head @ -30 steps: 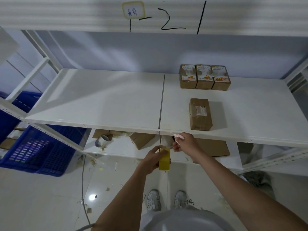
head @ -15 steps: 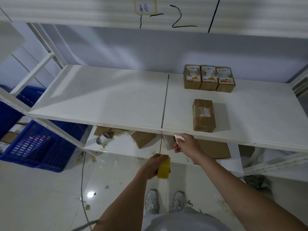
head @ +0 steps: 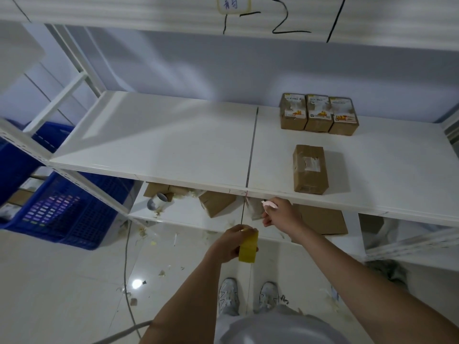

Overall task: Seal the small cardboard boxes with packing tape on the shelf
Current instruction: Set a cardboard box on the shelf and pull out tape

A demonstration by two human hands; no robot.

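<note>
Left hand grips a yellow packing tape roll below the white shelf. Right hand pinches a small pink-white tool. A taped cardboard box lies near the shelf's right front edge.

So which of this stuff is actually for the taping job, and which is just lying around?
For the job:
- tape roll, held in the left hand
- small pink-white tool, held in the right hand
- lone brown box
- three labelled boxes at the back

Lying about:
- blue crate
- cardboard on the lower shelf
- scraps on the floor
</note>
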